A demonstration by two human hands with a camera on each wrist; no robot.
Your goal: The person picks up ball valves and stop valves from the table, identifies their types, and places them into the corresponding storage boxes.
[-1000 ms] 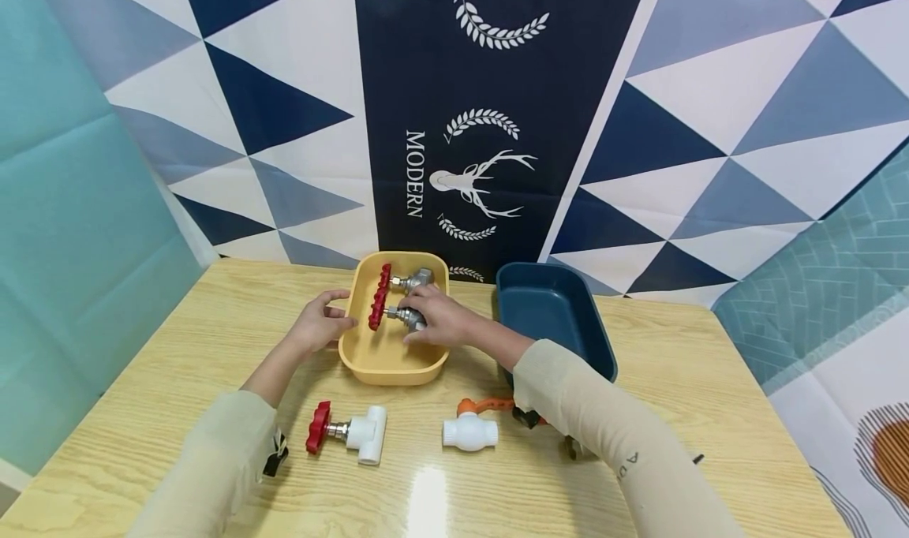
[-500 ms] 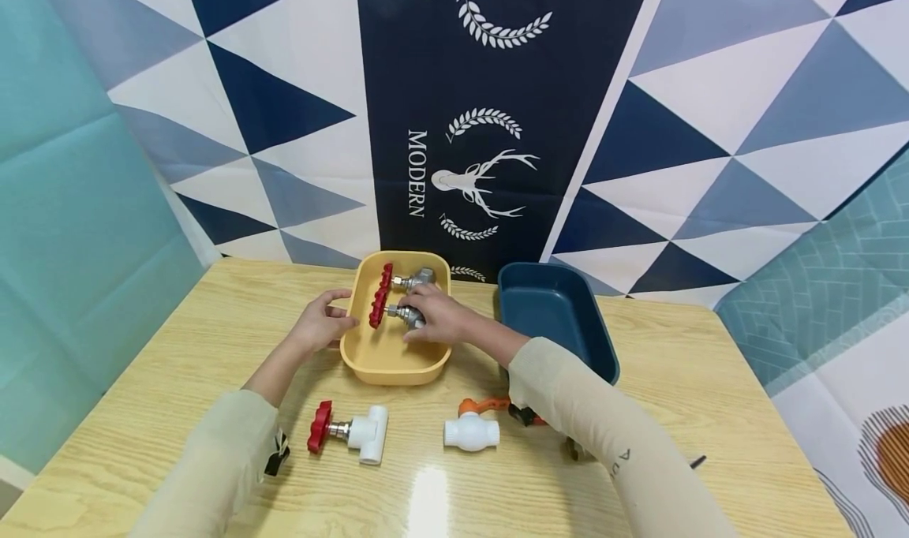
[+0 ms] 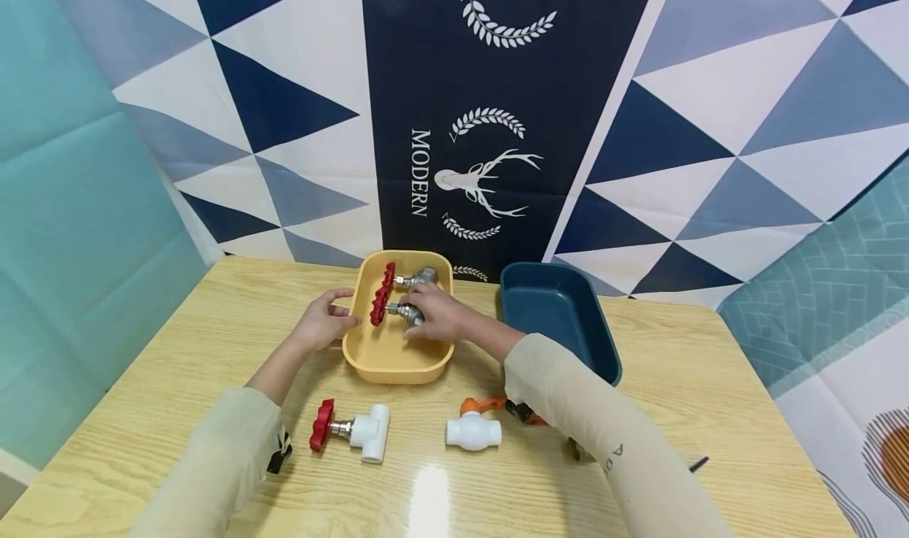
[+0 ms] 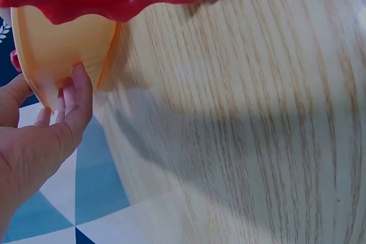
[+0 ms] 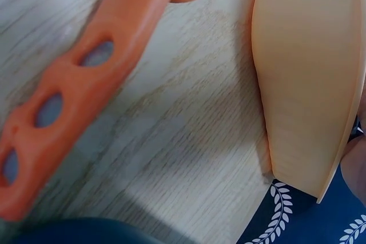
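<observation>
Two grey metal valves with red handwheels lie side by side in a yellow tray [image 3: 387, 356]. My right hand [image 3: 442, 317] reaches into the tray and grips the body of the nearer valve [image 3: 406, 312]; its fingers cover part of that body. Just behind lies the farther valve [image 3: 426, 274], its handwheel lined up with the nearer one's. At the tray's left side, my left hand [image 3: 317, 323] pinches the rim, with several fingers against the outer wall, as the left wrist view shows.
On the table in front lie a white tee valve [image 3: 369, 434] with a red handwheel and a white ball valve [image 3: 473, 432] with an orange handle [image 5: 86, 84]. A dark blue tray [image 3: 557, 317] stands right of the yellow one. The right sleeve partly hides more metal fittings.
The nearer valve has shifted very slightly back toward the farther one under my right hand. My left hand stays at the tray's rim.
</observation>
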